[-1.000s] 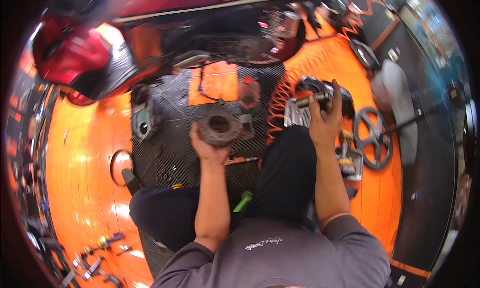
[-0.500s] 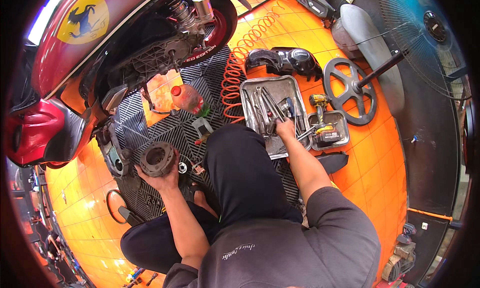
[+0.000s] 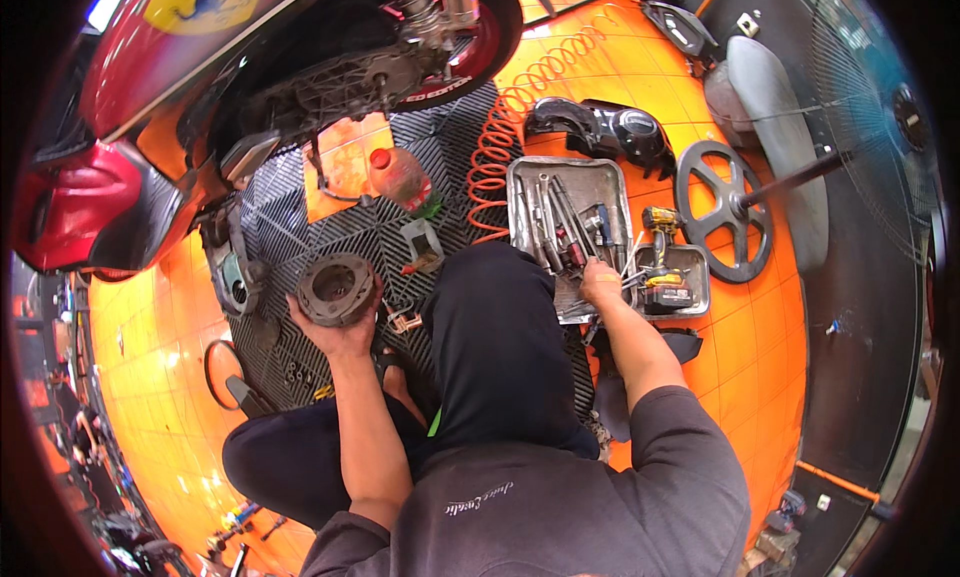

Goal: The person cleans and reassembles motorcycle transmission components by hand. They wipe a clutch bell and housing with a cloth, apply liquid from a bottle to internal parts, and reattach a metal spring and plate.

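Observation:
A round, dirty scooter clutch (image 3: 358, 285) with an open centre rests in my left hand (image 3: 345, 339), whose fingers curl around its lower sides. My right hand (image 3: 601, 285) reaches into the near end of the metal tool tray (image 3: 602, 181) on the right, its fingers closed among the tools. What they grip there is hidden. Sockets, wrenches and ratchet-like handles (image 3: 570, 213) lie lengthwise in the tray. Beside it, a smaller metal tray (image 3: 694, 267) carries a yellow and black cordless driver (image 3: 662, 252).
A red scooter (image 3: 140, 212) fills the upper left. On the ribbed black mat (image 3: 300, 212) stands a red-capped bottle (image 3: 400, 182). An orange coiled hose (image 3: 487, 177), a black engine cover (image 3: 610, 132) and a pedestal fan's round base (image 3: 690, 209) surround the tool tray.
The view has shifted, moving the scene mostly rightward. My left hand still holds the clutch, with more of its centre facing up. My right hand remains at the tray's near end.

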`<state>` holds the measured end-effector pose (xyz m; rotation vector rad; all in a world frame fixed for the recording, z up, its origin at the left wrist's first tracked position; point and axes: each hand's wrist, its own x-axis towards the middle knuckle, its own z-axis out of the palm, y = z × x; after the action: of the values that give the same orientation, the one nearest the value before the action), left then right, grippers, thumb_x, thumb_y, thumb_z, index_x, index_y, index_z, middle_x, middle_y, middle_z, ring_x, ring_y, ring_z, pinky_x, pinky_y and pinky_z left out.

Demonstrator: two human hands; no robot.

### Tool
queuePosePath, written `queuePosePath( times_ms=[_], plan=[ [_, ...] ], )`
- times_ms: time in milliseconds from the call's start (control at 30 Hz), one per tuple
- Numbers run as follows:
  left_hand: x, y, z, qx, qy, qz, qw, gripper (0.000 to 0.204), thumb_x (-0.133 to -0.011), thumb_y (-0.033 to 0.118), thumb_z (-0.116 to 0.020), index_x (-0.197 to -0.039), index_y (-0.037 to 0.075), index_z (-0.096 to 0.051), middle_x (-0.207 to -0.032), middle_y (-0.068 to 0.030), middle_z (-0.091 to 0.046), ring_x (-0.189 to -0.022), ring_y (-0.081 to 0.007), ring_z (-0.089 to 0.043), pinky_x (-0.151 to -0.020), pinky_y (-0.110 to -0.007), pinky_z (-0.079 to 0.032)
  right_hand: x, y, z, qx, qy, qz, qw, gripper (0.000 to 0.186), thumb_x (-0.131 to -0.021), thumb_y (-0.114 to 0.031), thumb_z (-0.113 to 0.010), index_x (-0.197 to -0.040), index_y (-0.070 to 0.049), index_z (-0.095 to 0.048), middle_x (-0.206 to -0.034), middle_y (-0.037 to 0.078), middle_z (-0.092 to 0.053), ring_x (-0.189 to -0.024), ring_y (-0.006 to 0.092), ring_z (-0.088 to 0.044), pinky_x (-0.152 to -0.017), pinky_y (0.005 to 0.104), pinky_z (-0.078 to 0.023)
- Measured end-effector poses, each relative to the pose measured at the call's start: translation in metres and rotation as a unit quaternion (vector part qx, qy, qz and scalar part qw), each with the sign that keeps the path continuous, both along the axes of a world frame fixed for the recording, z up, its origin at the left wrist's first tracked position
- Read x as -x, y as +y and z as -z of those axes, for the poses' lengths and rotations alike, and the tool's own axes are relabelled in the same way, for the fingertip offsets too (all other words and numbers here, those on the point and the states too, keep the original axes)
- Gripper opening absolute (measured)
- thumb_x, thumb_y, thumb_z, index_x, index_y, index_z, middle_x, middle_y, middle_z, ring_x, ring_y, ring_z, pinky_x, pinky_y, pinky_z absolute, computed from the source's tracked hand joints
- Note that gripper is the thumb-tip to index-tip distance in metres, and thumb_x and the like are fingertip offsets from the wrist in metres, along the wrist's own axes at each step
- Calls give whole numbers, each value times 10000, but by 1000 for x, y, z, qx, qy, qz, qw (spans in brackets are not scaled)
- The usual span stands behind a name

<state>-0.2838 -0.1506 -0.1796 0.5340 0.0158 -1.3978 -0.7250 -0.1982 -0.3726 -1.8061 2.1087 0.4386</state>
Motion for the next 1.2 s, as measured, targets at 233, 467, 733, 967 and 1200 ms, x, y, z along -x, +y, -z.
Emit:
queuePosePath(
  times_ms=[233,467,733,967,1200],
  plan=[
    [-2,3,-13,1,28,-13,1000,838,-838,714,-411,-1356,56,-435,-1351,-238,-465,-1218,-474,-448,-969,-629,-400,21,-29,-18,136,-454,222,852,467,-832,-115,-599,-1295,-63,-567,-1031,153,-688,-923,299,-668,-823,396,-526],
    [-3,-1,-23,-3,30,-19,999,827,-832,771,-346,-1333,131,-499,-1342,-191,-510,-1210,-472,-481,-929,-649,-415,9,-36,-110,67,-821,260,504,371,-879,-170,-456,-1171,33,-563,-949,191,-679,-877,366,-683,-851,488,-534],
    [-16,12,-33,101,73,10,992,851,-813,757,-404,-1380,125,-463,-1384,-216,-473,-1238,-475,-466,-888,-655,-453,-18,-12,-344,485,-520,-25,703,181,-960,-101,-573,-1067,28,-641,-817,92,-690,-785,186,-658,-736,322,-526],
    [-11,8,-53,192,106,13,976,800,-824,709,-479,-1344,102,-509,-1336,-194,-525,-1189,-436,-526,-893,-662,-465,-41,33,-225,288,-446,90,843,320,-1001,-247,-530,-799,-7,-591,-661,0,-546,-589,100,-456,-525,277,-343],
    [-19,14,-41,177,91,-58,978,700,-824,662,-556,-1252,108,-574,-1234,-133,-589,-1135,-349,-575,-903,-609,-495,-122,93,-377,204,-599,-13,774,316,-994,-180,-519,-1209,38,-596,-706,14,-551,-589,91,-529,-561,229,-440]
  ],
)
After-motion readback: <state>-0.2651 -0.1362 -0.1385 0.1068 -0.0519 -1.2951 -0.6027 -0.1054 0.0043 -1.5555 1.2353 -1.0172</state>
